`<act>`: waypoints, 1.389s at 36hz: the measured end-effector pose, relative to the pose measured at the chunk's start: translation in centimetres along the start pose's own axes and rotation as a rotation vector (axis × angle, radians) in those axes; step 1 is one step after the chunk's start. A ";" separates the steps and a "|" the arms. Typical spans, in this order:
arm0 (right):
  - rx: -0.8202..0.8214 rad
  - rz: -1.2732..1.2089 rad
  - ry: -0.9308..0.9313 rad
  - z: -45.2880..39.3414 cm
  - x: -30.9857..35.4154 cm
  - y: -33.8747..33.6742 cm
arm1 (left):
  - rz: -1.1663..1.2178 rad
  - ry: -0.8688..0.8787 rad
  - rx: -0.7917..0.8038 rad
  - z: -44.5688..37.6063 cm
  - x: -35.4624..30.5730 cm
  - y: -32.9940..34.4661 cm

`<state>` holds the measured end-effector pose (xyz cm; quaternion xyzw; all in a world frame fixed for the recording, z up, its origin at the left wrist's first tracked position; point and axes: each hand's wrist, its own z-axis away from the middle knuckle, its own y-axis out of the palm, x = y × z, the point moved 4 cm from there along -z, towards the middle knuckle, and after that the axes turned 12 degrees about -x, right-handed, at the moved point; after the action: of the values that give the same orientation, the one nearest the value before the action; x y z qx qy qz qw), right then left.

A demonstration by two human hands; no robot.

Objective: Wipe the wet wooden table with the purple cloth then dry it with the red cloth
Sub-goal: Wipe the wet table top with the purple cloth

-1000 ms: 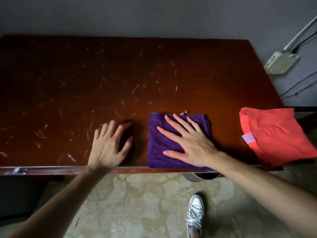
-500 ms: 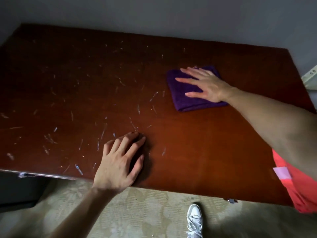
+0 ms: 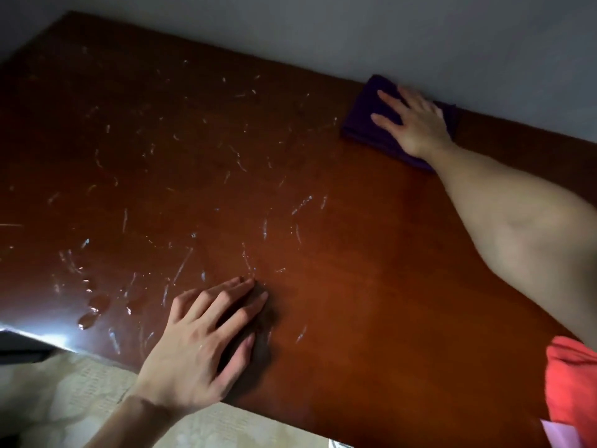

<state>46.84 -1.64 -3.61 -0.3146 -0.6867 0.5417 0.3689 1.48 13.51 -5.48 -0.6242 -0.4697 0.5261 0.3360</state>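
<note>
The dark wooden table (image 3: 371, 302) fills the head view, with water streaks and drops over its left and middle. A folded purple cloth (image 3: 365, 124) lies at the table's far edge, close to the wall. My right hand (image 3: 413, 124) presses flat on it with straight, spread fingers. Near the front edge my left hand (image 3: 206, 337) rests flat on the wet wood, fingers straight. The red cloth (image 3: 571, 389) with a pale pink label shows at the lower right, partly cut off by the frame.
A grey wall (image 3: 420, 37) runs right behind the table's far edge. Patterned beige carpet (image 3: 80, 399) lies below the front edge. The strip of table between the two hands looks smooth, with few drops.
My right hand has pushed the purple cloth away from the front edge across the table to the far edge by the wall. The left hand has stayed in place. The camera has leaned forward.
</note>
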 end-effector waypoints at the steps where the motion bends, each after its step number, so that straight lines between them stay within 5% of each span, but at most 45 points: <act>1: -0.004 0.003 0.024 0.2 0.2 0.1 | -0.002 0.002 -0.004 0.0 0.0 0.0; 8: -0.033 0.034 0.188 4.4 3.1 0.7 | 0.009 -0.005 0.001 0.1 0.1 -0.1; 18: -0.094 0.064 0.156 19.4 12.6 1.3 | 0.089 -0.022 -0.140 0.6 0.2 -0.5; 25: -0.102 0.039 0.072 31.2 21.3 1.6 | 0.267 -0.187 -0.346 0.7 1.7 -2.8; 30: -0.072 0.067 -0.085 35.4 24.3 2.3 | 0.129 -0.181 -0.296 0.8 6.0 -5.1; 40: 0.135 -0.008 -0.581 25.3 20.7 1.7 | 0.000 -0.117 -0.168 1.6 12.1 -5.7; 50: 0.101 0.017 -0.599 11.9 17.7 2.7 | 0.041 -0.176 -0.120 1.4 12.3 -5.4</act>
<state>27.49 7.56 -5.04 -0.1278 -0.7345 0.6469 0.1605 -1.04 26.73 -5.04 -0.6041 -0.5152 0.5567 0.2445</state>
